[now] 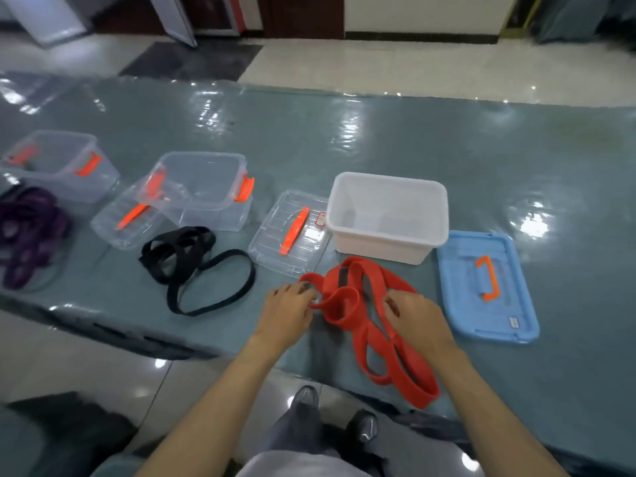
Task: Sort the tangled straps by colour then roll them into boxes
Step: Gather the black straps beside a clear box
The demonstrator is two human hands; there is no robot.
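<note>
A red strap (373, 325) lies in loose loops on the table in front of me, below the white box (388, 215). My left hand (287, 315) pinches its left end, where a metal buckle shows. My right hand (414, 320) grips a loop on the strap's right side. A black strap (192, 266) lies in a heap to the left, below a clear box (203, 187). A purple strap (27, 232) is piled at the far left, in front of another clear box (58, 163).
A blue lid (485, 287) with an orange handle lies right of the white box. Two clear lids (290, 232) (127, 218) with orange handles lie flat by the boxes. The table's near edge runs just below my hands; my shoes show under it.
</note>
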